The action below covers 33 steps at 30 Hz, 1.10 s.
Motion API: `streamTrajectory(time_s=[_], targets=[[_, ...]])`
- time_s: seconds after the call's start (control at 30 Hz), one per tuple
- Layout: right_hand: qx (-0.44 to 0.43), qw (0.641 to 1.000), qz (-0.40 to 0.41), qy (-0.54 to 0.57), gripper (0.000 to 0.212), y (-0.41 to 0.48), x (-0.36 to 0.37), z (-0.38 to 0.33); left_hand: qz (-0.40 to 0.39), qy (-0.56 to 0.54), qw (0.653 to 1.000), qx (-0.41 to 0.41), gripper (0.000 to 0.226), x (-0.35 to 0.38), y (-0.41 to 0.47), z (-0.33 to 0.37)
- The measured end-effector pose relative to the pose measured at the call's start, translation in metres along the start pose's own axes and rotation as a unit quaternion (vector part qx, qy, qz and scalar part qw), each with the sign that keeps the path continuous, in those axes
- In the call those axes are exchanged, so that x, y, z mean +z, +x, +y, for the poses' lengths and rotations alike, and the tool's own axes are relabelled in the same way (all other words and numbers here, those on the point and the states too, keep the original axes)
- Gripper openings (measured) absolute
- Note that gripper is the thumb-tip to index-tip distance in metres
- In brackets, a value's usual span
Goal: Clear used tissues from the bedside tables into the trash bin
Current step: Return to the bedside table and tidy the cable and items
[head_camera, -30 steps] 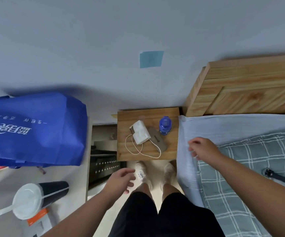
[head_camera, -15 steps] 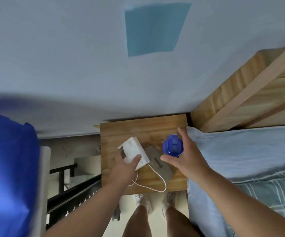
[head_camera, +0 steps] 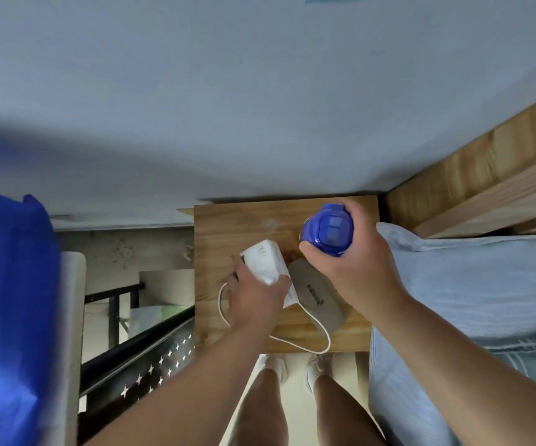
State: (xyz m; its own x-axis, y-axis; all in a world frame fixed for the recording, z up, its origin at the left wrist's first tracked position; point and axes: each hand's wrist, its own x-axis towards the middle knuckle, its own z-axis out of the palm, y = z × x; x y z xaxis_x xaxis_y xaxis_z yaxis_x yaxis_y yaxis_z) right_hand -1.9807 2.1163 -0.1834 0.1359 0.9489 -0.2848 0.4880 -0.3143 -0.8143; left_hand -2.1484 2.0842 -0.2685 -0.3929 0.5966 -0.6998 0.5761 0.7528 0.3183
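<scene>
A wooden bedside table [head_camera: 228,226] stands against the wall, left of the bed. My left hand [head_camera: 254,300] grips a white power bank [head_camera: 265,260] at the table's middle, with its white cable [head_camera: 321,342] looping toward the front edge. My right hand [head_camera: 353,268] is wrapped around a blue bottle [head_camera: 329,228] and holds it above the table's right side. A flat grey case [head_camera: 318,296] lies on the table between my hands. I see no tissue and no trash bin.
The bed [head_camera: 472,284] with a light blue sheet and a wooden headboard [head_camera: 485,188] fills the right. A blue bag [head_camera: 6,300] looms blurred at the left. A black metal rack [head_camera: 138,358] stands left of the table. My legs and white shoes [head_camera: 273,365] are below.
I leaned in closer over the table. My left hand closed on the power bank, and my right hand took the blue bottle and lifted it off the table.
</scene>
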Motion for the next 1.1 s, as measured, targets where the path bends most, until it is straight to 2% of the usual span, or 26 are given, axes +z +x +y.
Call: streamTrajectory(time_s=[0.13,0.43,0.63,0.77,0.87,0.9,0.97,1.03,1.1], targets=[[-0.027,0.999,-0.034,0.008,0.076,0.031,0.030,-0.027,-0.018,-0.010,0.999,0.049,0.114,-0.003,-0.029,-0.022],[-0.033,0.997,-0.067,0.010,0.072,0.063,0.076,-0.028,-0.038,0.000,0.988,0.150,0.114,0.000,-0.050,-0.037],[-0.027,0.994,-0.097,0.035,0.098,0.060,0.066,-0.030,-0.099,0.031,0.978,0.183,0.108,0.007,-0.055,-0.013],[-0.017,0.991,-0.126,0.051,0.075,0.058,0.045,-0.027,-0.132,0.038,0.970,0.202,0.087,0.016,-0.064,0.018],[-0.006,0.993,-0.116,0.030,0.081,0.049,0.017,-0.028,-0.144,0.061,0.963,0.217,0.091,0.025,-0.067,0.048],[0.004,0.994,-0.106,0.023,0.077,0.045,0.006,-0.026,-0.144,0.049,0.966,0.211,0.090,0.029,-0.066,0.059],[0.024,0.997,-0.064,0.022,0.056,0.035,-0.018,-0.014,-0.143,0.037,0.970,0.192,0.083,0.039,-0.061,0.081],[0.053,0.998,-0.008,0.032,0.037,0.023,-0.043,0.001,-0.132,0.088,0.966,0.204,0.078,0.051,-0.053,0.102],[0.079,0.995,0.044,0.039,0.032,0.007,-0.061,0.020,-0.097,0.114,0.965,0.215,0.086,0.067,-0.042,0.120]])
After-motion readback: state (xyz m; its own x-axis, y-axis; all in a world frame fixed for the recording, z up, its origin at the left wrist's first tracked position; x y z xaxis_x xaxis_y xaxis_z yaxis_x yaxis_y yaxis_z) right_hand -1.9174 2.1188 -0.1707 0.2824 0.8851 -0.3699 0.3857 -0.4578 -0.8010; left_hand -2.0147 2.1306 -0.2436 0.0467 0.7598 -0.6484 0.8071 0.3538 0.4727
